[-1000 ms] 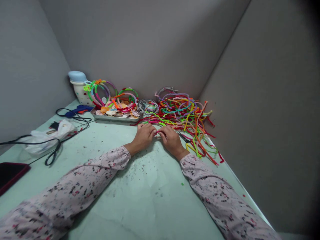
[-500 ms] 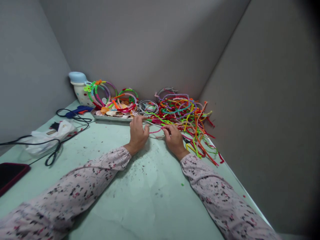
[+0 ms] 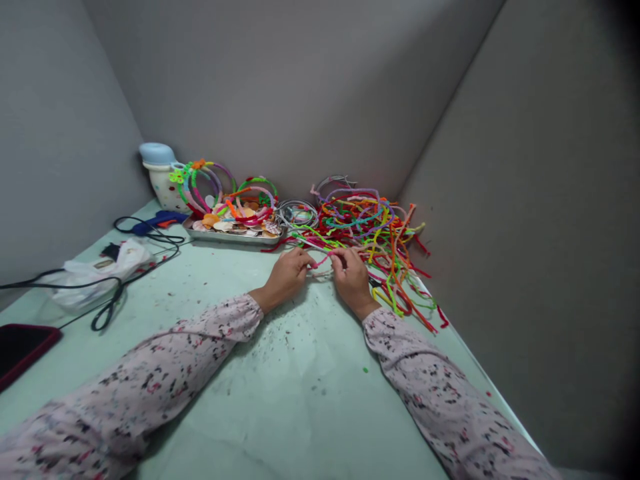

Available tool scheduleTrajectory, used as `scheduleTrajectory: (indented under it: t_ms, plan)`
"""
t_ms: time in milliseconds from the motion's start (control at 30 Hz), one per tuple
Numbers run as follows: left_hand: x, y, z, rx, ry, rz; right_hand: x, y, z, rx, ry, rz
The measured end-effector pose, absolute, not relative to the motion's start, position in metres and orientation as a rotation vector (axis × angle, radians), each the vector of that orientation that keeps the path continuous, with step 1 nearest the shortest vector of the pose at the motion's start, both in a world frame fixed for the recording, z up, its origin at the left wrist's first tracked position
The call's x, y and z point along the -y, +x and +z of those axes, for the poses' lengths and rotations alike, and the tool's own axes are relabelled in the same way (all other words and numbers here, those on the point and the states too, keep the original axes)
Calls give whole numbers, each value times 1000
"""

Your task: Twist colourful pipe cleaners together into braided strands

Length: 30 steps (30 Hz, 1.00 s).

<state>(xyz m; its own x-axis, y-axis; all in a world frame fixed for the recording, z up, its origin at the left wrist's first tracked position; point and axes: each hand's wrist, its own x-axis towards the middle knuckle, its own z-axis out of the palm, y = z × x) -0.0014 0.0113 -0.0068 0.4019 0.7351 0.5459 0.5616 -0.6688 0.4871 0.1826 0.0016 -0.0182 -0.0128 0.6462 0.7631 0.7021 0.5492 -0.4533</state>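
Note:
A short length of pink pipe cleaner spans the gap between my two hands. My left hand pinches its left end between thumb and fingers. The other end sits in the closed fingertips of my right hand. A pale strand lies just below it on the table, and its ends are hidden by the hands. Right behind my hands spreads a tangled heap of coloured pipe cleaners.
Beyond my left hand stands a metal tray with shell-like pieces and colourful hoops. Grey wire coils adjoin it. Farther left are a lidded white container, a blue tool, a plastic bag, black cable and a phone.
My left hand has come right and slightly nearer, its spread fingers closing on the pink pipe cleaner. My right hand has shifted slightly right, still gripping it.

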Motion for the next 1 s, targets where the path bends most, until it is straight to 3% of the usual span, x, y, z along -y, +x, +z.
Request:
scheduleTrajectory:
  t_ms: [200,500,1000]
  plan:
    - [-6,1,-3,-993,2486,1204,-1,183,-17,1715,-1135,-60]
    - [-6,-3,3,-1357,2475,1464,4,179,-15,1842,-1067,-5]
    - [-8,-2,0,-1278,2546,1322,7,175,-13,1931,-1027,-3]
